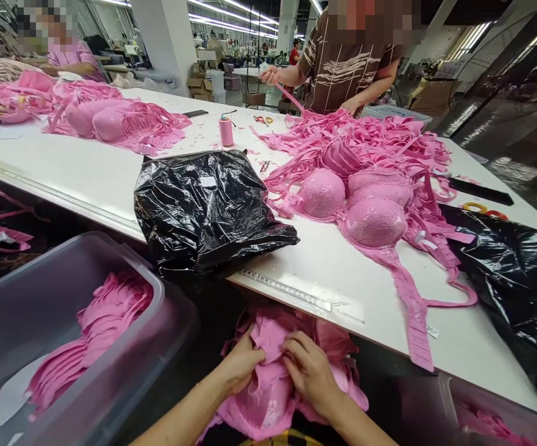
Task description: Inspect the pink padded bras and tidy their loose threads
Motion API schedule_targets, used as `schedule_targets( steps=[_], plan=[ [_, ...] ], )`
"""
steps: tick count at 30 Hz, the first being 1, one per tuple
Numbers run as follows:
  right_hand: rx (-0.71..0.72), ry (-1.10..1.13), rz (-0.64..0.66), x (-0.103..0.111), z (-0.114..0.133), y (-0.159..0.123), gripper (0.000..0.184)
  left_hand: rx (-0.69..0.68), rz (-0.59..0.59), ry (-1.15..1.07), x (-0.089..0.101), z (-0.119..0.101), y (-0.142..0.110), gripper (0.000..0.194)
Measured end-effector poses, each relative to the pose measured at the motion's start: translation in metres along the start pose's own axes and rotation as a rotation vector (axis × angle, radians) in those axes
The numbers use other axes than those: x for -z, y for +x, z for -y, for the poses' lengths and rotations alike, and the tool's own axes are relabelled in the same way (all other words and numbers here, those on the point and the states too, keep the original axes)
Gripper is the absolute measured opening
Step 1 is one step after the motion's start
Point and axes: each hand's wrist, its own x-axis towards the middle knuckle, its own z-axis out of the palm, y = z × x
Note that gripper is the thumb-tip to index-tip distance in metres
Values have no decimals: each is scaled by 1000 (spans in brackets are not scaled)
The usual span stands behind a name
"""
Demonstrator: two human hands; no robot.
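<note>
Below the table's front edge, a pink bra lies in my lap among more pink fabric. My left hand pinches a fold of the pink cloth from the left side. On the right, my right hand has its fingers bent and pressed onto the same bra. Only a short stretch of cloth lies between the two hands. Part of the pink fabric behind them is hidden under the tabletop.
On the white table sit a black plastic bag, a heap of pink bras and a pink thread cone. A grey bin with pink pieces stands left. Across the table, a person handles pink straps.
</note>
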Motion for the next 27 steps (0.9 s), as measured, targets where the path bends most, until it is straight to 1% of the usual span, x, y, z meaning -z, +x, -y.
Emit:
schedule_targets(
  steps=[2, 4, 6, 7, 9, 11, 13, 15, 17, 20, 23, 25, 27],
  plan=[
    [-109, 78, 73, 7, 1, 8, 12, 39, 20, -42, -1, -2, -1, 63],
    [-212, 123, 106, 14, 0, 14, 11, 53, 27, -71, -2, -4, -1, 61],
    [-251, 98, 116, 17, 0, 17, 13, 70, 38, -77, -2, -5, -1, 56],
    [-235, 71, 131, 18, 0, 18, 15, 77, 45, -74, -2, -5, -1, 51],
    [-154, 16, 179, 16, 0, 18, 19, 90, 51, -59, -2, -5, 0, 41],
    [-77, 11, 206, 13, 0, 18, 20, 101, 49, -46, -2, -5, 0, 35],
    [-82, 67, 212, 13, 1, 20, 17, 117, 54, -44, -1, -7, 0, 38],
    [-171, 151, 225, 15, 4, 24, 16, 127, 59, -55, -1, -9, 0, 47],
    [-281, 179, 250, 19, 7, 28, 18, 129, 50, -68, -2, -11, -1, 54],
    [-396, 69, 289, 18, 14, 32, 19, 135, 9, -49, -3, -10, -2, 62],
    [-435, -46, 292, 7, 17, 32, 17, 97, -11, 21, -3, -4, -2, 65],
    [-452, -67, 274, -1, 17, 30, 18, 76, -12, 73, 0, -1, -1, 63],
    [-464, -49, 252, -3, 15, 30, 19, 75, -9, 102, 2, -1, 0, 61]
  ],
)
